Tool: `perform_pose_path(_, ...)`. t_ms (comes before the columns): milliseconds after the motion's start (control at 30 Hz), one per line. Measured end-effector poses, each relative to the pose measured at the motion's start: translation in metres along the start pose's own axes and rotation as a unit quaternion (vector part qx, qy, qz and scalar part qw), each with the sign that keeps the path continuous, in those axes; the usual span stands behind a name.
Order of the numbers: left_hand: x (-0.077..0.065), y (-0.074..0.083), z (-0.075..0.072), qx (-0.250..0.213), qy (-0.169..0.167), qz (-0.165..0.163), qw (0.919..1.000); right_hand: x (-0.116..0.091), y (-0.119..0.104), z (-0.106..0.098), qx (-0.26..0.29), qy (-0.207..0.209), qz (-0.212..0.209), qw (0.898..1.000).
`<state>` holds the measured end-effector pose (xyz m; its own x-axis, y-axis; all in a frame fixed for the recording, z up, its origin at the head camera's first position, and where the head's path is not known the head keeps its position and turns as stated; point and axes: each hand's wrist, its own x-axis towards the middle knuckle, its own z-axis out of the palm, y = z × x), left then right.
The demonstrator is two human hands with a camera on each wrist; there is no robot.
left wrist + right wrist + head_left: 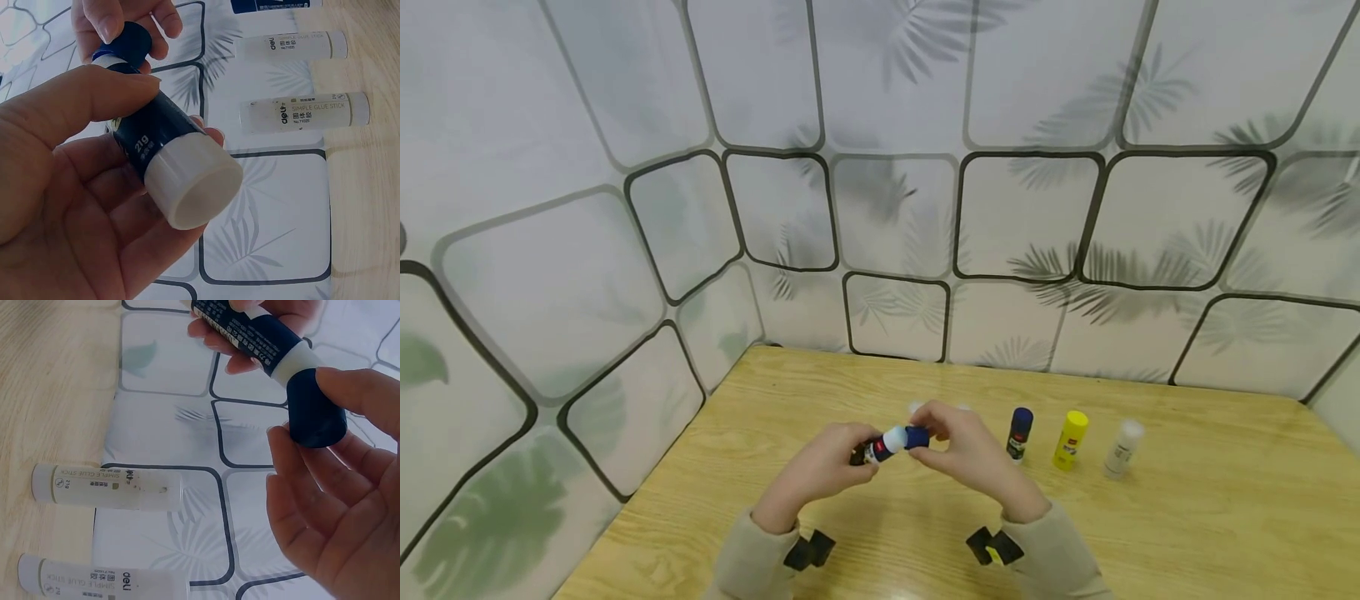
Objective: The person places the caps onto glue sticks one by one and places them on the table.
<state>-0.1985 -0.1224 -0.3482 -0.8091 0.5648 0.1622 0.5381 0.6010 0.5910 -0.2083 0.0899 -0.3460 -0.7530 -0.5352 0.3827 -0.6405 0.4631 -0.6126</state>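
Note:
My left hand (827, 458) grips the navy body of a glue stick (165, 128), its white base toward the left wrist camera. At the other end, my right hand (970, 450) pinches the navy cap (314, 415) between thumb and fingers. The cap sits at an angle to the body, against the pale collar (294, 364); whether it is seated on the collar I cannot tell. Both hands are above the table. Right of them stand a navy glue stick (1019, 433), a yellow glue stick (1071, 440) and a white glue stick (1123, 450).
Two pale glue sticks, one nearer (300, 112) and one farther (294, 47) in the left wrist view, stand behind my right hand, mostly hidden from the head camera. The wooden table (700, 517) meets a patterned curtain (895, 217) at its back and left edges.

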Motion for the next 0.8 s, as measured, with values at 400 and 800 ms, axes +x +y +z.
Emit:
perform_pose_path(400,0.0010,0.0029,-0.0001,0.003,-0.005,-0.006,1.0000,-0.0013,0.0000,-0.0056,0.014,0.002,0.006,1.000)
perform_pose_path(800,0.0006,0.0059,-0.0005,0.011,-0.008,-0.009,0.9999,-0.0038,-0.0009,-0.0086,0.011,0.009,-0.005,1.000)
